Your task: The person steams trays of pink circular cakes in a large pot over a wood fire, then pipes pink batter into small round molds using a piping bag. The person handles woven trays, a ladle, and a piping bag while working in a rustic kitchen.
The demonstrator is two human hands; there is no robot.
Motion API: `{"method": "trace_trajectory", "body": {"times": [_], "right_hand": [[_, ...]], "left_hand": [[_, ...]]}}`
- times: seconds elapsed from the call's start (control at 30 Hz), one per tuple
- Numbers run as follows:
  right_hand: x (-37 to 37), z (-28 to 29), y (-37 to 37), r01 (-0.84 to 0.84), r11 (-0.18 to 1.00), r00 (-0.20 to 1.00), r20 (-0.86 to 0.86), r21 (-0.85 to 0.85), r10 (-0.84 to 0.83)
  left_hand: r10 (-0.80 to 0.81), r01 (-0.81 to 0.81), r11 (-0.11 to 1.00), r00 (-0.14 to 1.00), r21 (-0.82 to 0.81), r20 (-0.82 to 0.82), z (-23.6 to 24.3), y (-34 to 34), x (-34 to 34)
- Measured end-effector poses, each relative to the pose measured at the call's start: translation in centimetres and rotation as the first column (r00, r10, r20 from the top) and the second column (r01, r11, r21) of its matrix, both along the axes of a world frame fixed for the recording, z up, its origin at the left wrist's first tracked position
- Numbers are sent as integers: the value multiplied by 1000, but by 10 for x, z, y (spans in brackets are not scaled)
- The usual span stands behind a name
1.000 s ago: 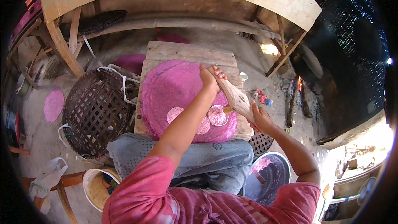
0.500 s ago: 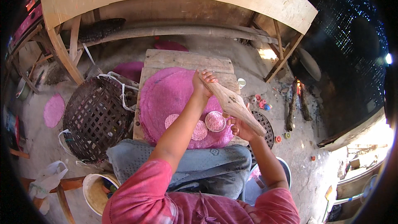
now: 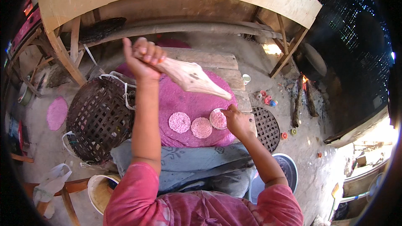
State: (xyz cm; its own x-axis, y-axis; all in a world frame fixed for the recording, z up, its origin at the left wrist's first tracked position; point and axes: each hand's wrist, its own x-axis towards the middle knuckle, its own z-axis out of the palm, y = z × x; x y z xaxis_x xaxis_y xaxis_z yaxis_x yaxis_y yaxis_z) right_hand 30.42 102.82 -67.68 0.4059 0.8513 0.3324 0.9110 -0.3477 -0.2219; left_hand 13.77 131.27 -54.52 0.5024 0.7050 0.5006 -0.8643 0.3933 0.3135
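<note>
My left hand [image 3: 144, 56] is raised above the far left of a round pink cloth [image 3: 180, 94], its fingers wrapped round the narrow end of a wooden paddle [image 3: 194, 77]. The paddle's broad part slants over the cloth, pointing right. My right hand [image 3: 238, 122] pinches the rim of a shallow white ring mould [image 3: 212, 112] on the cloth's right side. Pink shredded food [image 3: 218, 119] fills the ring. To its left lie two flat pink rounds of the same stuff, a near one [image 3: 202, 128] and another [image 3: 179, 122] further left.
The cloth covers a low wooden board [image 3: 213, 60] before my knees. A dark woven basket [image 3: 100, 119] stands at left, a flat woven tray [image 3: 267, 129] at right. Buckets sit beside me, one cream [image 3: 94, 188], one grey-blue [image 3: 293, 171]. A fire [image 3: 305, 83] burns at far right.
My left hand has swung the paddle left and away from my right hand. My right hand has come off the paddle and down onto the ring mould's rim.
</note>
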Motion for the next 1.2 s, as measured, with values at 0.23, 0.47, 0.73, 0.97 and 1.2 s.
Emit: {"method": "trace_trajectory", "body": {"times": [0.23, 0.47, 0.73, 0.97, 1.2], "right_hand": [[5, 7, 4, -46, 999, 997, -58, 23, 47], [29, -8, -4, 191, 981, 940, -281, -45, -196], [30, -10, -4, 118, 992, 943, -311, -32, -122], [23, 2, -2, 83, 996, 976, -206, 33, -74], [4, 7, -8, 73, 991, 990, -128, 107, -59]], "left_hand": [[248, -242, 945, 969, 219, 1, 40, -11, -109], [419, -416, 884, 907, 216, 33, 27, -11, -158], [461, -452, 873, 887, 182, -9, 19, -2, -163], [478, -470, 861, 878, 195, 4, 17, 0, -169], [481, -469, 854, 877, 226, 3, 17, 0, -174]]}}
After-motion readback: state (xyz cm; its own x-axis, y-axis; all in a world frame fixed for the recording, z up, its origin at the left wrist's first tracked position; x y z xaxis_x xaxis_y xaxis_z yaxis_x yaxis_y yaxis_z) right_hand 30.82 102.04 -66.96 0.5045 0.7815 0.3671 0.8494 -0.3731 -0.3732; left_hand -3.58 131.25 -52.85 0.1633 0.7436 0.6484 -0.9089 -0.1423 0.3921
